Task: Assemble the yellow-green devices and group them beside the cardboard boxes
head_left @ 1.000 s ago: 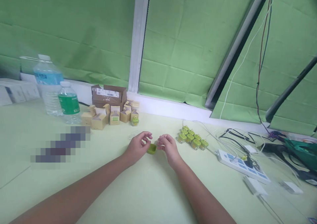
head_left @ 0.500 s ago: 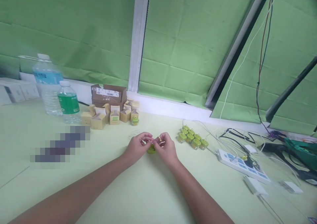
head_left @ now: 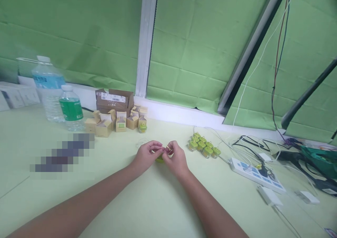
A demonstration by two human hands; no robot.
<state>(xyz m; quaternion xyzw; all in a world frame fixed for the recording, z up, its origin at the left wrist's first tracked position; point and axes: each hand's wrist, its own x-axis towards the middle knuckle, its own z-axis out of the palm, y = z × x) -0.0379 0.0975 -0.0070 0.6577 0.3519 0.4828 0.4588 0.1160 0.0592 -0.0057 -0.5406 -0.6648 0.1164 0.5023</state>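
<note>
Head view, centre frame: left hand [head_left: 145, 156] and right hand [head_left: 176, 157] meet fingertip to fingertip, each grip pinched on a small green cap [head_left: 159, 158] resting on the tabletop [head_left: 158, 203]. Keep wrists planted; jars [head_left: 204, 147] lie beyond, right.

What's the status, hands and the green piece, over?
Left hand and right hand pinch together over green cap on table. Grip unclear. Nothing in between.
</note>
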